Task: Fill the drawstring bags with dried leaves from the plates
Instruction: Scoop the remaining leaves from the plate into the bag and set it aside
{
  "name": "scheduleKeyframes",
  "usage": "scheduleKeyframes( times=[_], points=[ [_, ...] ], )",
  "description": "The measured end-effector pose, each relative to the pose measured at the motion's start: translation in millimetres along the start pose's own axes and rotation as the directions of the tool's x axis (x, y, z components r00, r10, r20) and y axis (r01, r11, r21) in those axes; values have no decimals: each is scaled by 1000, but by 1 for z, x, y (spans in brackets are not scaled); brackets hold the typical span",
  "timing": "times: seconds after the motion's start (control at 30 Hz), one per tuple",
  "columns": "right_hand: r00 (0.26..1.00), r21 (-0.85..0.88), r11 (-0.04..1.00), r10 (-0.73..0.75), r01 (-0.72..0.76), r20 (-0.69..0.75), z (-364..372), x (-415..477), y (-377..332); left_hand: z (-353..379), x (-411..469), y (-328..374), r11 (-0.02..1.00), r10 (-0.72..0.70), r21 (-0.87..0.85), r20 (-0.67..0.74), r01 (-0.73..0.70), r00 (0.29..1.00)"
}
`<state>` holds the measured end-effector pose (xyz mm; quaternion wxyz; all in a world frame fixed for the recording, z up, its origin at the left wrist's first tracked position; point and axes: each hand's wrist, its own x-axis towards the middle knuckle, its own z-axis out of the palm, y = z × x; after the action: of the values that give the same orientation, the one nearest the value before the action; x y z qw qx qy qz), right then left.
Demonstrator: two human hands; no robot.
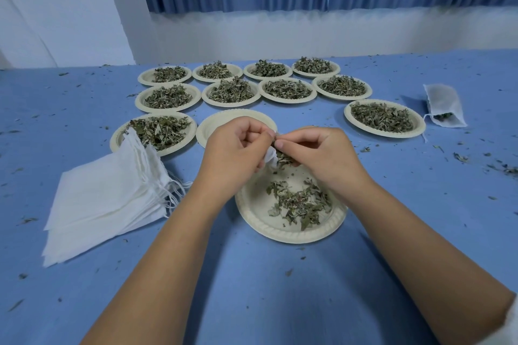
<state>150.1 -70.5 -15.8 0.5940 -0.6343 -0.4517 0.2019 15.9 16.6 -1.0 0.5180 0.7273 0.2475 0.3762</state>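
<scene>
Over the near paper plate, my left hand grips a small white drawstring bag, mostly hidden behind its fingers. My right hand pinches a clump of dried leaves right at the bag's mouth. On the near plate lies a thin scatter of dried leaves. A stack of flat white drawstring bags lies to the left, its strings pointing toward the plate.
Several plates heaped with leaves stand in rows beyond my hands, one empty plate directly behind them. A filled bag lies at the far right beside a full plate. Leaf crumbs dot the blue tablecloth.
</scene>
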Motion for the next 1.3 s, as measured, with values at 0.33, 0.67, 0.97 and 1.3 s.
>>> scheduleKeyframes(
  times=[0.33,0.67,0.97,1.3],
  points=[
    [994,47,995,95,-93,-51,2,0,4,2,-3,-4,995,85,28,163,-91,983],
    [951,262,918,264,-299,159,3,0,1,2,-5,0,997,78,1,189,-79,979],
    [967,-64,965,253,-255,-30,9,1,1,10,-9,-3,992,91,58,268,-110,959],
    [956,232,938,215,-259,200,-5,6,-4,0,-3,3,999,50,4,7,-50,999]
  ],
)
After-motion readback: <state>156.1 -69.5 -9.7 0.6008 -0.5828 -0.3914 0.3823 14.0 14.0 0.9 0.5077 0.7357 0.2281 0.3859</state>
